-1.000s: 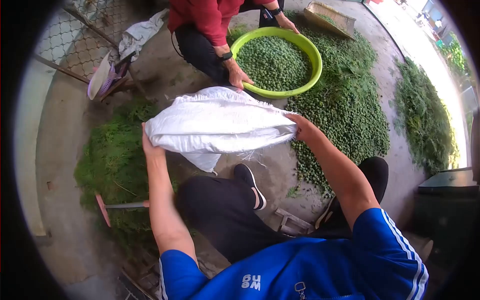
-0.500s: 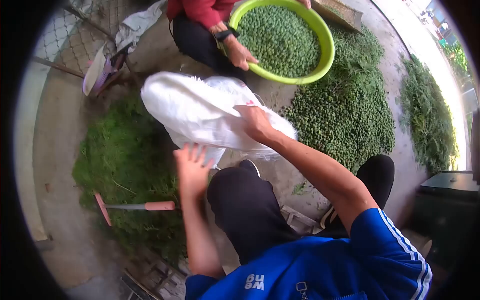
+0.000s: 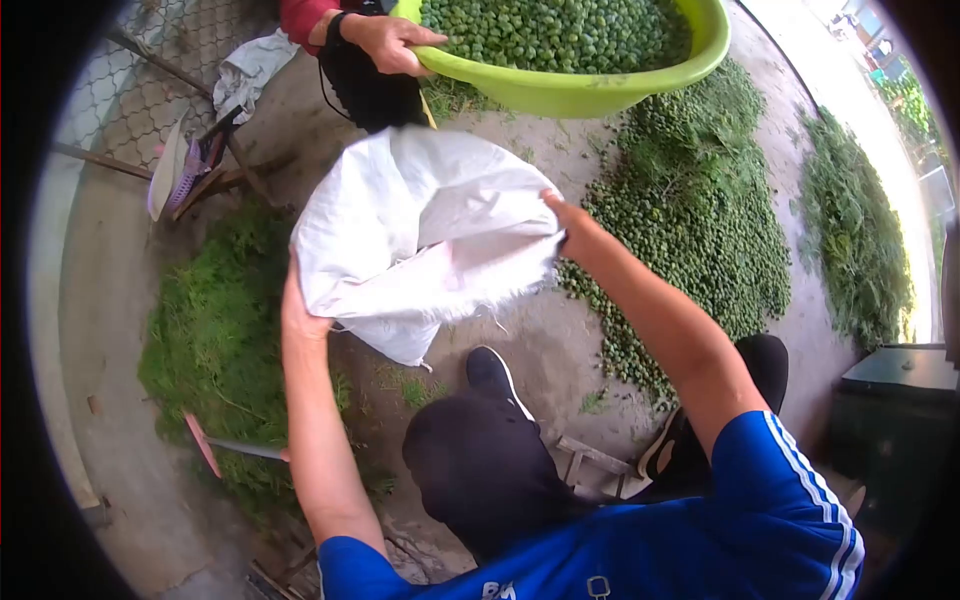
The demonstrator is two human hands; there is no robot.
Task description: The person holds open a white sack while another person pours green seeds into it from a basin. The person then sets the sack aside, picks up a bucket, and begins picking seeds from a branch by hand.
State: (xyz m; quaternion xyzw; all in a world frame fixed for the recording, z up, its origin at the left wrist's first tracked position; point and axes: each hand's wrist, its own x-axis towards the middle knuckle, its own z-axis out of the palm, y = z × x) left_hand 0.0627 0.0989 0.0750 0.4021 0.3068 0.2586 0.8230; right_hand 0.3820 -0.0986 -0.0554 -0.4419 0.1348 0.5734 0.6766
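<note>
A white woven sack hangs between my two hands with its mouth spread wide and its frayed rim toward me. My left hand grips the sack's left edge, its fingers partly behind the cloth. At the right edge my right hand is closed on the rim. Just beyond the sack, a co-worker's hand holds a yellow-green basin full of small round green fruits. The basin is apart from the sack and tilted slightly toward me.
More green fruits lie heaped on the floor at right, with leafy sprigs beyond. A pile of feathery greens lies at left with a pink-headed tool on it. A small wooden stool and a dark box stand near me.
My left hand, open before, now holds the sack's left edge. The sack's mouth has been spread open. The co-worker's basin has risen and tilted; the co-worker has shifted up and left.
</note>
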